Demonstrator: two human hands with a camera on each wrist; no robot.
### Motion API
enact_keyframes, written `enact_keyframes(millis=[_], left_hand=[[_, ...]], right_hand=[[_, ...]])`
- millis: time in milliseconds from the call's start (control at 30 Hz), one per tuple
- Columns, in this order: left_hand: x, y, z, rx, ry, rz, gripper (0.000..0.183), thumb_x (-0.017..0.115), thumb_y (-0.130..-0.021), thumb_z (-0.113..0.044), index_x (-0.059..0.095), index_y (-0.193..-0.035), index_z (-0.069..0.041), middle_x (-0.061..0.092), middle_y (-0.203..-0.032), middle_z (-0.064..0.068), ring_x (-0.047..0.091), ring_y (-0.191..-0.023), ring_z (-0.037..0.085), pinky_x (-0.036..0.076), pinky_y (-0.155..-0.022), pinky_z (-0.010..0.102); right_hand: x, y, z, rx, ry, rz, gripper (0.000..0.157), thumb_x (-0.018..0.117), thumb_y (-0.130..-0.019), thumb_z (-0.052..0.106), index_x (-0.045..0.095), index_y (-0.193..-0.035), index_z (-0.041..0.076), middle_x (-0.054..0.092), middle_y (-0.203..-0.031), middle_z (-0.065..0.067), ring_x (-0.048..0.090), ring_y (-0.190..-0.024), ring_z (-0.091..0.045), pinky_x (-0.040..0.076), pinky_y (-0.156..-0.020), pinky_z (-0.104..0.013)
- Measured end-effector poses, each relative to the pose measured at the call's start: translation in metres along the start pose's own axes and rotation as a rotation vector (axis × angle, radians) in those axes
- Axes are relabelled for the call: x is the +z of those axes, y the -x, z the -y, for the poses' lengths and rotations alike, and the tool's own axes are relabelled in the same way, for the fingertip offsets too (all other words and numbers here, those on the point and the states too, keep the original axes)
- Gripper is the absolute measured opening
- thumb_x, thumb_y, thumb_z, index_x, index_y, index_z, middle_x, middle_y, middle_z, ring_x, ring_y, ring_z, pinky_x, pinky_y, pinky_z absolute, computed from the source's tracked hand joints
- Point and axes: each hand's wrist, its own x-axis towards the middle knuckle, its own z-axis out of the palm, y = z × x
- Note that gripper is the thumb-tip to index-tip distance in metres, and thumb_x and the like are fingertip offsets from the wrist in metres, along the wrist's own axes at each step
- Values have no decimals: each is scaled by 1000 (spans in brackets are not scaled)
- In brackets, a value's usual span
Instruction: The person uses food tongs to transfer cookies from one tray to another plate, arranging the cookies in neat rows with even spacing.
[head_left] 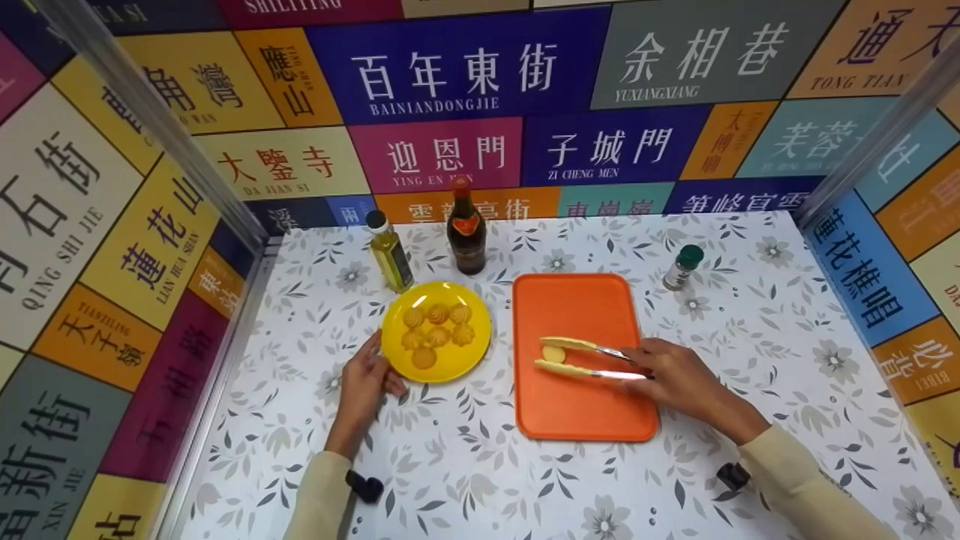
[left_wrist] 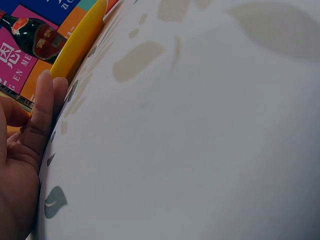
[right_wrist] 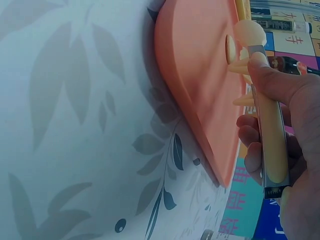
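My right hand (head_left: 671, 375) grips a pair of tongs (right_wrist: 272, 135) with metal arms and pale yellow tips. Those tips reach over the orange tray (head_left: 585, 416), spread to either side of a small round cookie (head_left: 553, 354). In the right wrist view the cookie appears edge-on, close over the tray. On the left, several swirled cookies (head_left: 437, 313) lie on a yellow plate (head_left: 474, 358). My left hand (head_left: 364, 379) rests on the table at the plate's left rim, its fingers mostly straight along the edge in the left wrist view.
Behind the plate stand an oil bottle (head_left: 390, 259) and a dark glass bottle (head_left: 468, 244) with a red label. A green-capped shaker (head_left: 682, 268) stands beyond the tray to the right. Panels with printed lettering enclose the floral table (head_left: 480, 487) at the back and sides.
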Motion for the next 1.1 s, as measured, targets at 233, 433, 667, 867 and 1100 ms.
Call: enact_keyframes(millis=[233, 433, 667, 867, 1100], left_hand=[[0, 0, 2, 43, 4, 2, 60, 49, -111, -2, 42, -170, -8, 73, -77, 24, 74, -60, 29, 67, -57, 40], [-1, 2, 1, 44, -10, 3, 59, 50, -111, -4, 44, -169, -11, 72, -77, 24, 74, -60, 30, 68, -58, 42], [0, 1, -1, 18, -5, -5, 60, 50, -111, -3, 45, -169, -14, 72, -79, 24, 74, -61, 30, 68, -59, 42], [1, 0, -2, -2, -4, -8, 60, 50, -111, -4, 45, -170, -15, 72, -81, 25, 73, -62, 31, 68, -59, 41], [1, 0, 0, 28, 6, -8, 60, 49, -110, -1, 45, -169, -11, 72, -77, 25, 74, -60, 29, 67, -57, 39]], right_hand=[[0, 3, -3, -11, 38, -15, 48, 98, -82, 24, 83, -122, 1, 70, -100, -8, 60, -83, -18, 57, -66, -36], [-2, 3, -5, 15, 32, 7, 49, 98, -82, 22, 83, -123, 1, 68, -97, -6, 58, -79, -16, 55, -65, -34], [-4, 2, -5, 55, 7, 46, 51, 98, -83, 25, 82, -125, 2, 69, -97, -7, 57, -79, -13, 55, -65, -32], [-4, 3, -6, 66, 4, 58, 50, 98, -84, 25, 82, -125, 2, 68, -96, -7, 55, -78, -12, 52, -65, -31], [-2, 2, -7, 47, 3, 42, 48, 98, -84, 26, 83, -122, 1, 68, -92, -8, 54, -76, -12, 50, -63, -30]])
